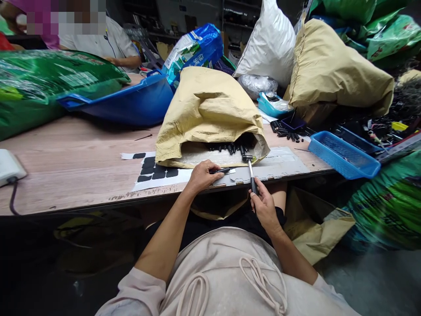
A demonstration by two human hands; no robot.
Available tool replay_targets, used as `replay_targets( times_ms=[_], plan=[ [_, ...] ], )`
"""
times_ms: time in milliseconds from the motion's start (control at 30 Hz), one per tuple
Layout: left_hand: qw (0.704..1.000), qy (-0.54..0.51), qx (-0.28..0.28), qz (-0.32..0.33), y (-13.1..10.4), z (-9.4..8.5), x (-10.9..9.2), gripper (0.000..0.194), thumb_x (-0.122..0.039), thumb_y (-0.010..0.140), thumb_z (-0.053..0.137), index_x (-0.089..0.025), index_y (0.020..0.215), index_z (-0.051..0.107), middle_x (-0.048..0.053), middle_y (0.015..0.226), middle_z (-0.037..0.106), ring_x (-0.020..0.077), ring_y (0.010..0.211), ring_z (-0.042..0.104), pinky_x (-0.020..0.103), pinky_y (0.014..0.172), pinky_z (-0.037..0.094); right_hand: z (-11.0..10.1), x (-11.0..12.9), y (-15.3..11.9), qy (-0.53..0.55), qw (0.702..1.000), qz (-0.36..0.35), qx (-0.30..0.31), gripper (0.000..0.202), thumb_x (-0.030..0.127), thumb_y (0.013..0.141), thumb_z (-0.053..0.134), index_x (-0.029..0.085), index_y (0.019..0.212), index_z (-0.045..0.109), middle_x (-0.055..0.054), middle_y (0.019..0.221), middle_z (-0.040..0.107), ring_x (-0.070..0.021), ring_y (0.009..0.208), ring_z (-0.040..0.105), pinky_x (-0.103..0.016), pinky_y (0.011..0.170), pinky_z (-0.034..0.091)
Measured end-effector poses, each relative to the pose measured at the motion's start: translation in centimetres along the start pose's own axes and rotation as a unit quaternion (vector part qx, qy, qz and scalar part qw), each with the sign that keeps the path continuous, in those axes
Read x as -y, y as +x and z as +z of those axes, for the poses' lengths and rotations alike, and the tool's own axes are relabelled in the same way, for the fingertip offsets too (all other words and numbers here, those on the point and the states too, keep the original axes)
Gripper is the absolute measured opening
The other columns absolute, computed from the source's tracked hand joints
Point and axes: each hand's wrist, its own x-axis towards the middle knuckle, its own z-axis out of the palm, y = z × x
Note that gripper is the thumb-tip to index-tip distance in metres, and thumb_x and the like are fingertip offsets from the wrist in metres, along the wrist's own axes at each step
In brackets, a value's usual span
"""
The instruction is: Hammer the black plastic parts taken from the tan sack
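My left hand (203, 176) is closed on a slim black piece (224, 170) just over the table's front edge, at the mouth of a tan sack (210, 109). In my right hand (263, 202) is a small hammer (251, 173), held by its black grip with the head up near the sack's opening. Several black parts (230, 148) lie inside the open sack. A white sheet with black rounded squares (158, 175) is left of my left hand, and a grey board (283, 163) lies under the sack's right side.
A blue basin (131, 103) and a green bag (55, 83) stand at the left, with a person (115, 41) behind. To the right are a blue basket (345, 156), another tan sack (335, 66) and loose black parts (286, 131). A white box (9, 166) sits far left.
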Motion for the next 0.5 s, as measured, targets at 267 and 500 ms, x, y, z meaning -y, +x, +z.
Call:
replay_targets(
  times_ms=[267,500],
  plan=[
    [0.984,-0.044,0.038,0.166,-2.9,-0.5,-0.8,0.016,-0.036,0.089,0.074,-0.021,0.090,0.080,0.007,0.090,0.073,0.0210,0.083,0.066,0.033,0.076,0.052,0.4,0.1,0.0,0.007,1.000,0.017,-0.017,0.082,0.038,0.077,0.082,0.022,0.155,0.064,0.000,0.088,0.069,-0.0104,0.057,0.044,-0.024,0.049,0.036],
    [0.960,-0.017,0.095,0.263,-8.4,4.1,0.7,0.027,-0.040,0.103,0.063,-0.021,0.110,0.081,0.010,0.094,0.078,0.0194,0.079,0.072,0.031,0.075,0.057,0.2,0.3,0.0,0.010,1.000,0.009,-0.009,0.078,0.037,0.078,0.081,0.022,0.154,0.066,-0.002,0.096,0.072,-0.0097,0.060,0.043,-0.024,0.051,0.037]
  ],
)
